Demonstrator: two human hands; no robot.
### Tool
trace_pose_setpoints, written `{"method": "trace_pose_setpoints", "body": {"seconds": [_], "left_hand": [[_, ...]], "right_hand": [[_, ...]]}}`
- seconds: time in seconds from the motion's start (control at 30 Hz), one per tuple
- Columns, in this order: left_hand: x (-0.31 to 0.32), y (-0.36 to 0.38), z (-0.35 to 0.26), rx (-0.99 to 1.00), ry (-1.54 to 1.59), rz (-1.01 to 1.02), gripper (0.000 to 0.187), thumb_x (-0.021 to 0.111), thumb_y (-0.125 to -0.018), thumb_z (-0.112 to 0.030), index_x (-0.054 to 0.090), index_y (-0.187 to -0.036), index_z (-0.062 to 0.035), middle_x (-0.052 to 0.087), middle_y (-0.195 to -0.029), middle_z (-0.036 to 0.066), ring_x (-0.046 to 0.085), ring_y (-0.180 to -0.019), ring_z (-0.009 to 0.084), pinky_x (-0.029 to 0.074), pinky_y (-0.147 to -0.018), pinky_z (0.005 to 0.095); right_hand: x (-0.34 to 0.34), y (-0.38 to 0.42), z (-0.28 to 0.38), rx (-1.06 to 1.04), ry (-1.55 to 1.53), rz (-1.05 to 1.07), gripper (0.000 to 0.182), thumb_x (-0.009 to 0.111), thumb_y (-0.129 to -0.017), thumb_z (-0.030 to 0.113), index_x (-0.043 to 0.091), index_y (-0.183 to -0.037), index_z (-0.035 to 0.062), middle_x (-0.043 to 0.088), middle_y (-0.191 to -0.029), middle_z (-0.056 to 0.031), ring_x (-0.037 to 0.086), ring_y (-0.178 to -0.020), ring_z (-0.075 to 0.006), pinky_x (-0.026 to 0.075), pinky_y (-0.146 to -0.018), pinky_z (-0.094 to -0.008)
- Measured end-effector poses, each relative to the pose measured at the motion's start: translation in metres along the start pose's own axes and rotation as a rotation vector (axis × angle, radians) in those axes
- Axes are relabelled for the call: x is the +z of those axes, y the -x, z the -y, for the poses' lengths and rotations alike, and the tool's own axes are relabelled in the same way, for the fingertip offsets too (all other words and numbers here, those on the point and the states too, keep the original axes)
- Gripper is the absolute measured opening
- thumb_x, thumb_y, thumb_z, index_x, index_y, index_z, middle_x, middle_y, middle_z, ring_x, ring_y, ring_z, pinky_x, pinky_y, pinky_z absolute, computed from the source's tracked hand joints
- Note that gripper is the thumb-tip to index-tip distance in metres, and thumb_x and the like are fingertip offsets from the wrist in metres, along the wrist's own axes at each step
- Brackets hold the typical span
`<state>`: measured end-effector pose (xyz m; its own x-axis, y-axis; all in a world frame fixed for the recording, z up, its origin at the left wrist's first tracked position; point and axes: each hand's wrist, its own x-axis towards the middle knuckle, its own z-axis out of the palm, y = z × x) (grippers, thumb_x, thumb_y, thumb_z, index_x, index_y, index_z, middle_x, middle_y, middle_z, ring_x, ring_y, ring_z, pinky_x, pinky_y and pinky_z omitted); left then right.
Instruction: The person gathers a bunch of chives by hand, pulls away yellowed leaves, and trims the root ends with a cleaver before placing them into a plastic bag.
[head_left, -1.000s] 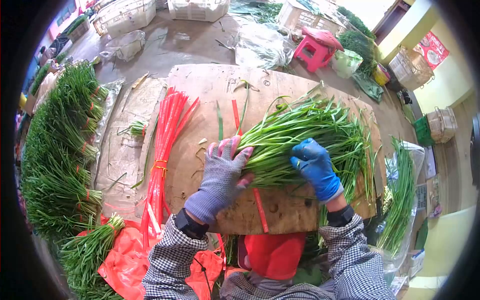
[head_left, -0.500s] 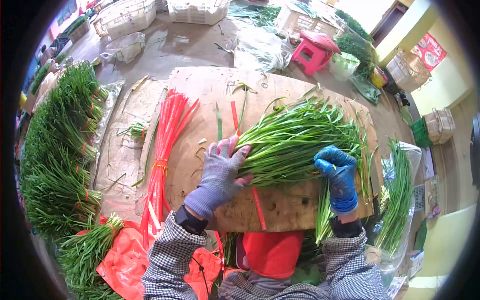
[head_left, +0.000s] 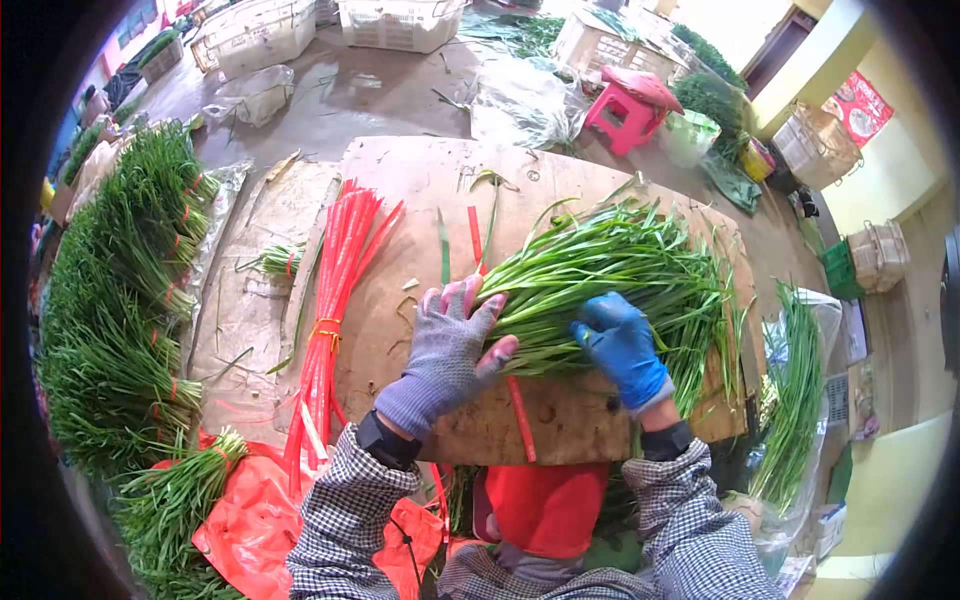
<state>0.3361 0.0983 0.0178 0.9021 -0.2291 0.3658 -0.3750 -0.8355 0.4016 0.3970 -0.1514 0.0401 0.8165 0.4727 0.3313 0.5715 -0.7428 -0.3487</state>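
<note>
Loose bundle of long green leaves (head_left: 590,265), right of frame centre, lying roughly left-right. Left hand (head_left: 448,345), grey knit glove: at gathered left end, fingers apart. Right hand (head_left: 622,350), blue glove: lower edge, fingers bent (grip indeterminable).

Loose green stalks (head_left: 610,275) under two gloved hands (head_left: 455,335) on wooden board (head_left: 400,240).

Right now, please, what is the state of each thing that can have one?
Greens on board: loose, untied
Strip beneath them: flat, unfastened
Red strip bundle: tied
Left-side bunches: tied
Pink stool: upright
Left hand: gloved, fingers spread
Right hand: gloved, fingers bent
</note>
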Motion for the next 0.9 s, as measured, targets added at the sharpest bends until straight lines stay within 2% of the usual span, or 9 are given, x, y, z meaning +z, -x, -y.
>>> {"method": "trace_pose_setpoints", "body": {"seconds": [0.1, 0.23, 0.27, 0.37, 0.47, 0.6, 0.73, 0.8, 0.9], "left_hand": [[0.005, 0.001, 0.003, 0.002, 0.017, -0.03, 0.055, 0.061, -0.089, -0.041, 0.054, -0.13, -0.0045, 0.043, -0.136, 0.022, 0.04, -0.125, 0.0398, 0.028, -0.107, 0.051], [0.006, 0.001, 0.003, 0.012, 0.017, -0.051, 0.051, 0.06, -0.089, -0.038, 0.054, -0.129, -0.0058, 0.044, -0.135, 0.022, 0.041, -0.124, 0.0395, 0.029, -0.106, 0.0514], [0.006, 0.001, 0.003, 0.013, 0.007, -0.047, 0.052, 0.061, -0.089, -0.038, 0.055, -0.129, -0.0065, 0.044, -0.135, 0.022, 0.041, -0.124, 0.0392, 0.029, -0.106, 0.0514], [0.005, 0.001, 0.004, 0.017, -0.002, -0.039, 0.053, 0.063, -0.087, -0.038, 0.054, -0.131, -0.0082, 0.044, -0.135, 0.022, 0.041, -0.124, 0.0388, 0.029, -0.106, 0.0513], [0.003, 0.001, 0.003, 0.01, 0.003, -0.025, 0.056, 0.064, -0.086, -0.038, 0.052, -0.132, -0.0092, 0.043, -0.136, 0.022, 0.041, -0.125, 0.0388, 0.028, -0.108, 0.0512], [0.007, 0.003, 0.003, 0.0, -0.023, -0.006, 0.058, 0.064, -0.086, -0.04, 0.051, -0.134, -0.0098, 0.043, -0.137, 0.021, 0.04, -0.126, 0.0389, 0.027, -0.109, 0.0514], [0.006, 0.002, 0.005, 0.004, -0.003, -0.027, 0.058, 0.064, -0.086, -0.04, 0.051, -0.134, -0.0097, 0.043, -0.137, 0.021, 0.04, -0.127, 0.039, 0.027, -0.108, 0.0512], [0.008, 0.002, 0.006, 0.0, 0.007, -0.021, 0.058, 0.063, -0.087, -0.04, 0.051, -0.134, -0.0096, 0.043, -0.137, 0.021, 0.04, -0.127, 0.039, 0.027, -0.108, 0.0511], [0.008, 0.002, 0.006, -0.001, 0.027, -0.02, 0.057, 0.063, -0.087, -0.04, 0.051, -0.134, -0.0099, 0.044, -0.137, 0.021, 0.04, -0.126, 0.0393, 0.028, -0.108, 0.0507]], "right_hand": [[-0.023, 0.007, -0.002, 0.193, -0.414, -0.05, 0.012, 0.072, -0.074, 0.003, 0.065, -0.084, 0.0037, 0.06, -0.072, -0.0062, 0.06, -0.07, -0.0179, 0.049, -0.066, -0.0297], [-0.054, 0.009, 0.008, 0.537, -0.731, -0.059, 0.008, 0.074, -0.078, 0.002, 0.066, -0.08, 0.0026, 0.064, -0.08, -0.0017, 0.061, -0.074, -0.0118, 0.05, -0.066, -0.0244], [-0.051, 0.007, 0.011, 0.536, -0.731, -0.059, 0.008, 0.074, -0.078, 0.002, 0.066, -0.08, 0.0026, 0.064, -0.08, -0.0017, 0.061, -0.074, -0.0118, 0.05, -0.066, -0.0244], [-0.028, -0.005, 0.017, 0.048, -0.329, -0.102, 0.012, 0.076, -0.075, 0.005, 0.068, -0.084, 0.0043, 0.066, -0.083, -0.0073, 0.064, -0.077, -0.0209, 0.051, -0.069, -0.0305], [-0.002, -0.009, 0.019, -0.039, -0.128, 0.019, 0.013, 0.074, -0.074, 0.005, 0.069, -0.086, 0.0043, 0.064, -0.082, -0.0125, 0.064, -0.079, -0.0268, 0.052, -0.071, -0.0344], [0.001, -0.005, 0.01, 0.016, -0.327, -0.057, 0.011, 0.07, -0.076, 0.005, 0.069, -0.086, 0.0041, 0.064, -0.082, -0.0131, 0.063, -0.077, -0.0287, 0.051, -0.069, -0.0344], [-0.042, 0.001, 0.011, 0.353, -0.596, -0.066, 0.005, 0.069, -0.082, 0.004, 0.068, -0.085, 0.0019, 0.066, -0.078, -0.004, 0.061, -0.073, -0.0117, 0.049, -0.067, -0.027], [-0.062, 0.007, 0.016, 0.383, -0.756, -0.229, 0.003, 0.069, -0.083, 0.004, 0.068, -0.085, 0.0017, 0.066, -0.078, 0.0001, 0.059, -0.073, -0.0064, 0.047, -0.068, -0.0242], [-0.078, 0.012, 0.026, 0.416, -0.795, -0.31, 0.003, 0.068, -0.083, 0.001, 0.069, -0.085, 0.0025, 0.066, -0.08, 0.0008, 0.059, -0.074, -0.0059, 0.047, -0.068, -0.0234]]}}
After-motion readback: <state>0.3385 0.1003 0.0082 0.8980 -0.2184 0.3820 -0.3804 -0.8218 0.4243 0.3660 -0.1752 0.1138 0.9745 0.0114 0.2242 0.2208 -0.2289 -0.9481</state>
